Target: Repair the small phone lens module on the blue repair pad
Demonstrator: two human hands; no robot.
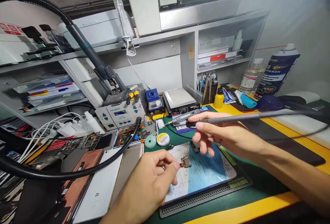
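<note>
My right hand (227, 132) holds a soldering iron (194, 123) like a pen, its metal tip pointing left above the mat, its dark cable trailing right. My left hand (149, 182) is closed in a pinch at the left edge of a blue and white pad (206, 179). Whatever lies between those fingertips is hidden. Right beside the left thumb is a small metal part with a copper-coloured flex strip (186, 162), lying on the pad. Another small dark part (195, 146) rests on the pad below my right fingers.
Phones (99, 182) and circuit boards (85, 145) crowd the left side, crossed by a thick black hose (103, 167). Behind stand a hot-air station (120, 114), a heating plate (183, 102) and a round tin (163, 139). A spray can (277, 72) and yellow bottle (219, 99) stand at right.
</note>
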